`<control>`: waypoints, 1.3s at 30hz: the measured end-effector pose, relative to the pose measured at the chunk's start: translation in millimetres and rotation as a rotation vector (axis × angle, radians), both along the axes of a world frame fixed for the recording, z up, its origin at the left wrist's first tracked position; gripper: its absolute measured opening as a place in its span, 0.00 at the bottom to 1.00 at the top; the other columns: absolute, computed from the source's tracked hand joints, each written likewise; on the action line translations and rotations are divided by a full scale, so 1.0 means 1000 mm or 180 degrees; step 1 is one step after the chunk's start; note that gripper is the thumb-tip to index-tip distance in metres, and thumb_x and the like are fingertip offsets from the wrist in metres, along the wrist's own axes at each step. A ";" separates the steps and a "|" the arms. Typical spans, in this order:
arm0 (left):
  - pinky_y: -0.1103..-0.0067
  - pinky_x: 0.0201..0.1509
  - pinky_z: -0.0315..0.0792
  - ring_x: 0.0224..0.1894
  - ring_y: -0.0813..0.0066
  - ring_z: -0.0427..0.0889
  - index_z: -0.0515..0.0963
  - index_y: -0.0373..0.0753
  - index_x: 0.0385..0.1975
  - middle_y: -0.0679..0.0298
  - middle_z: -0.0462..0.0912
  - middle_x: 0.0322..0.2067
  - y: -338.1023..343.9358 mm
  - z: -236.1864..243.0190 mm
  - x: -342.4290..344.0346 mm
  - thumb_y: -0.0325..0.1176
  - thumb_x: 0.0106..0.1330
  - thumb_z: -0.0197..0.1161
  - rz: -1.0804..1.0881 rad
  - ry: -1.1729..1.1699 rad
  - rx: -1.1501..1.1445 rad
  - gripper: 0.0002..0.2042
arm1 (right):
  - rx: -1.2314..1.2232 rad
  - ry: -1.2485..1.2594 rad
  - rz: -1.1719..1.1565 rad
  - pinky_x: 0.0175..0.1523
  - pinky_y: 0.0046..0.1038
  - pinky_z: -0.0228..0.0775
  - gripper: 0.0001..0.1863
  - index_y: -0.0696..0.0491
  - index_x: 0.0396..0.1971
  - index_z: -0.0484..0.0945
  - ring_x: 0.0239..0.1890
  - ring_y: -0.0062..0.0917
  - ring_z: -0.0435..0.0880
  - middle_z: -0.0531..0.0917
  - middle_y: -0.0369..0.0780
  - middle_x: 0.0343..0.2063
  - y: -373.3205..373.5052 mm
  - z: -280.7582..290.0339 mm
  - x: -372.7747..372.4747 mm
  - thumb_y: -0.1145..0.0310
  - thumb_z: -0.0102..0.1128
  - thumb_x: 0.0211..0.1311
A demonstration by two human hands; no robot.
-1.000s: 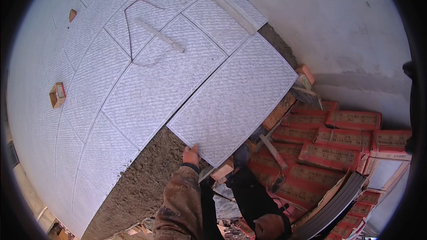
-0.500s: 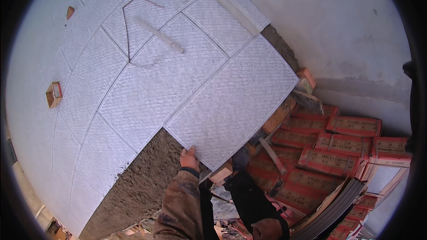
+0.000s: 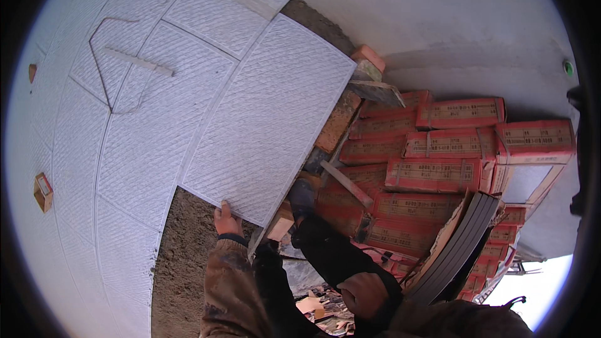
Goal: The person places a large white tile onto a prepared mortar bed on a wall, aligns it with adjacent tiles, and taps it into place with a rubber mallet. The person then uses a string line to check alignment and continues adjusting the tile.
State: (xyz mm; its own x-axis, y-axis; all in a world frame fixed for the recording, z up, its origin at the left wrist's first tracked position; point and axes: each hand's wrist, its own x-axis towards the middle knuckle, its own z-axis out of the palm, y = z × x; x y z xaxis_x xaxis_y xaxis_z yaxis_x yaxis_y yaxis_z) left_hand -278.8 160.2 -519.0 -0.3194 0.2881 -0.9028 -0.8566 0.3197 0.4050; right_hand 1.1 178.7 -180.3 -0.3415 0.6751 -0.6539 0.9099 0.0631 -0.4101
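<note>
A large pale grey, ribbed tile [image 3: 269,112] lies beside a row of similar laid tiles [image 3: 169,112]. My left hand [image 3: 226,220] grips its near edge close to the corner, thumb on the top face and the other fingers partly hidden. Brown mortar [image 3: 181,256] spreads under and next to that hand. Just past the tile's near corner is a pale brick-like block [image 3: 280,228]. My right hand [image 3: 363,294] appears to rest at my knee, away from the tile; its fingers are not clear.
Red cartons [image 3: 444,175] are stacked at right, with dark strips [image 3: 460,244] leaning near them. A brick [image 3: 368,57] and a board [image 3: 379,92] sit by the tile's far corner. A notched strip [image 3: 141,61] and bent wire [image 3: 94,50] lie on laid tiles, below the wall [image 3: 476,31].
My view has swung right, so the tiles stand further left and more cartons show. My left hand keeps its grip on the tile's near edge.
</note>
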 end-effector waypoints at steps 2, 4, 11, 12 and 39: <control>0.60 0.59 0.71 0.55 0.59 0.76 0.68 0.36 0.56 0.55 0.75 0.54 -0.006 0.005 0.011 0.46 0.73 0.57 -0.0169 -0.0130 -0.0202 0.22 | -0.0122 0.0176 -0.0182 0.43 0.37 0.70 0.07 0.49 0.36 0.84 0.38 0.36 0.81 0.83 0.38 0.33 -0.002 -0.021 -0.004 0.68 0.62 0.57; 0.60 0.60 0.70 0.56 0.58 0.75 0.68 0.36 0.57 0.56 0.75 0.56 -0.010 0.009 0.022 0.48 0.73 0.55 -0.0186 -0.0263 -0.0357 0.23 | -0.0130 0.0465 -0.1399 0.45 0.39 0.72 0.08 0.52 0.38 0.84 0.40 0.41 0.81 0.83 0.43 0.35 -0.008 -0.063 -0.026 0.69 0.60 0.60; 0.58 0.65 0.68 0.61 0.56 0.73 0.63 0.37 0.66 0.53 0.72 0.62 -0.001 0.010 0.041 0.55 0.73 0.54 -0.0197 -0.0573 -0.0361 0.32 | 0.0651 0.0368 -0.2594 0.51 0.34 0.74 0.20 0.57 0.56 0.76 0.44 0.40 0.83 0.82 0.50 0.44 0.086 -0.263 -0.044 0.71 0.58 0.63; 0.58 0.65 0.68 0.61 0.56 0.73 0.63 0.36 0.66 0.52 0.72 0.62 0.000 0.010 0.043 0.55 0.73 0.54 -0.0293 -0.0476 -0.0297 0.32 | 0.0838 0.0358 -0.2558 0.51 0.34 0.74 0.22 0.57 0.58 0.74 0.45 0.41 0.82 0.81 0.50 0.45 0.107 -0.280 -0.039 0.71 0.58 0.63; 0.66 0.60 0.65 0.57 0.47 0.73 0.68 0.28 0.60 0.41 0.72 0.57 -0.048 0.031 0.094 0.44 0.74 0.52 -0.2816 0.1731 -0.0439 0.25 | -0.0712 0.1391 -0.1738 0.57 0.32 0.73 0.21 0.57 0.54 0.79 0.53 0.30 0.76 0.72 0.42 0.56 0.223 -0.346 0.016 0.73 0.67 0.60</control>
